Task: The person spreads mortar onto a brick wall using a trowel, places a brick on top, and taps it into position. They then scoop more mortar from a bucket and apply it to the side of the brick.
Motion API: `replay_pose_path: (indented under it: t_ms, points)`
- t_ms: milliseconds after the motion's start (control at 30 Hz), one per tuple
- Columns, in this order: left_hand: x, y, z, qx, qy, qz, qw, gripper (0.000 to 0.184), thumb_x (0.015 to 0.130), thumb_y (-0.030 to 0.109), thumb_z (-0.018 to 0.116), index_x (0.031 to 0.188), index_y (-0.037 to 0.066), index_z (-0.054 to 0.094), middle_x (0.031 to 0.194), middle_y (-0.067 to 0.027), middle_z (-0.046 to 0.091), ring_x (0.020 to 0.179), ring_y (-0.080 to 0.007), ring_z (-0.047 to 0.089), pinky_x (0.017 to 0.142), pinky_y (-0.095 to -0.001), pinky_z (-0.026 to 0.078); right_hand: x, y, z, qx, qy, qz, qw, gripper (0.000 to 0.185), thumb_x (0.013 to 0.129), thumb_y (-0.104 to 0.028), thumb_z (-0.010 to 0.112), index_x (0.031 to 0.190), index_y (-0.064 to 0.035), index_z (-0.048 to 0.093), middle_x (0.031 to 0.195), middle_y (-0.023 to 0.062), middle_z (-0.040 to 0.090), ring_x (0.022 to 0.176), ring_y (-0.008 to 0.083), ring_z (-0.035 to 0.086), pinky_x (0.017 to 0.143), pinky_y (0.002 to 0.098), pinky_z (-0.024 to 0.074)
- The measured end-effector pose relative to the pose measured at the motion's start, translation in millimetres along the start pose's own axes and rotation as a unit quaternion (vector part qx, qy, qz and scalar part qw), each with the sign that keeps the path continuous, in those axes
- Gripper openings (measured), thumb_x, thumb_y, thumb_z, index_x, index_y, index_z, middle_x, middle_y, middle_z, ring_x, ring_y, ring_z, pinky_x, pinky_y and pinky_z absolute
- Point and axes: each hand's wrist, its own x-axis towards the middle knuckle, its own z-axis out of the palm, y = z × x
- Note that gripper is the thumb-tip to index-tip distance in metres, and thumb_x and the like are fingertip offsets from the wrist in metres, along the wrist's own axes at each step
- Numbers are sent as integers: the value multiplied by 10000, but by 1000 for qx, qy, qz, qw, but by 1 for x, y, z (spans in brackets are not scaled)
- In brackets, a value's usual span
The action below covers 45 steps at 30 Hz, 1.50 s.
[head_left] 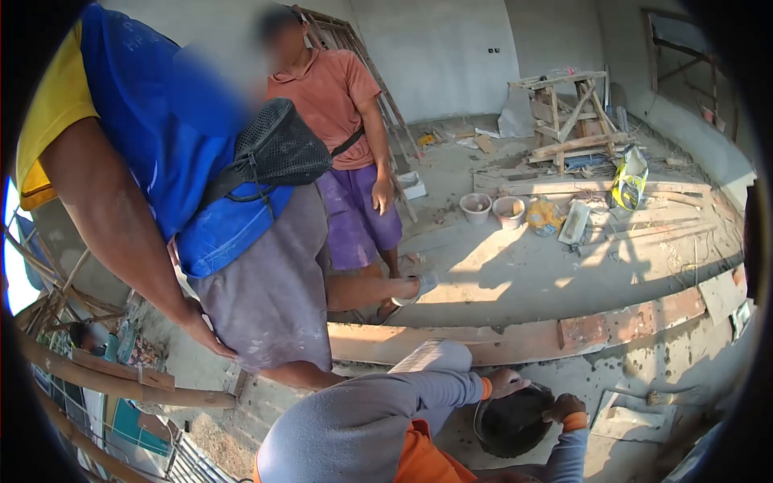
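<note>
A dark round bucket [515,423] is low in front of me, with dark grey contents that look like wet mortar. My left hand [505,382], below an orange cuff, is closed at the bucket's far left rim, where a thin pale handle seems to run. At the right side of the rim, my right hand [565,409] is closed with its fingers curled over the edge. Both my sleeves are grey. My bent knee [435,356] shows just beyond the left forearm.
A long wooden beam [515,346] crosses beyond the bucket. One person [266,282] in blue and yellow stands close at left; another [346,161] in an orange-red shirt stands behind. Farther off are two pails [476,208], a yellow sack [630,177] and a wooden trestle [568,113]. Boards [636,414] lie at right.
</note>
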Motion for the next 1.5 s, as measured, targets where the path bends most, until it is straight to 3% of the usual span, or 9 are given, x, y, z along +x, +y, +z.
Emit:
replay_pose_path:
  t_ms: [167,267,333,367,633,1033,1200,1267,1500]
  points:
    - [7,-8,-2,-6,10,5,1000,549,890,510,497,865,-4,687,823,-201,666,814,-313,643,790,-380,468,1,-8,-7,6,-1,0,1000,616,571,-442,777,1043,-61,665,1104,157,638,1054,303,600,888,391,481]
    - [14,-17,2,-21,15,17,1000,574,896,517,488,805,-20,669,737,-204,636,683,-269,607,721,-383,457,7,-4,-4,-2,3,-10,1000,589,577,-439,773,1016,-59,676,1076,156,650,1037,301,609,875,391,488]
    - [20,-27,9,-30,19,3,999,603,902,523,483,717,-35,619,604,-175,542,563,-201,471,634,-391,418,3,-6,-8,-3,3,-5,1000,575,578,-437,772,1003,-61,681,1060,154,656,1023,303,615,867,391,492]
    - [19,-30,14,-62,56,31,996,625,905,523,479,644,-40,546,541,-136,423,544,-164,357,570,-395,368,2,-9,-11,-5,9,0,1000,561,580,-435,771,990,-62,686,1043,153,661,1010,304,621,860,391,496]
    - [12,-5,-11,-66,11,-38,997,645,918,524,451,599,-35,477,553,-73,329,567,-142,326,562,-380,355,1,-16,-15,0,16,-3,1000,527,578,-422,764,974,-82,692,1039,150,663,997,307,624,853,399,500]
    - [12,-5,-11,-83,17,-37,996,651,924,530,436,579,-22,459,527,-55,333,553,-138,317,551,-380,349,3,-14,-6,1,21,-12,1000,498,568,-402,756,944,-80,703,1012,149,670,972,311,631,826,402,508]
    - [15,-16,-10,-89,21,-37,995,647,927,521,438,572,-20,441,528,-44,296,544,-134,290,523,-380,319,2,-21,-9,-22,18,-10,1000,509,580,-435,755,948,-87,704,1022,140,669,979,302,630,836,395,505]
    - [16,-19,-5,-111,63,-4,992,675,928,512,453,527,-30,421,524,-58,232,507,-142,270,485,-395,288,4,-20,-7,-24,20,-10,999,516,580,-447,757,946,-87,704,1021,142,668,982,301,629,839,395,503]
    - [24,-31,-8,-86,49,-1,995,681,929,511,451,542,-50,433,505,-86,270,505,-163,293,515,-400,327,-10,-34,-11,5,52,4,999,410,592,-371,703,888,-88,702,921,160,677,904,320,647,804,413,516]
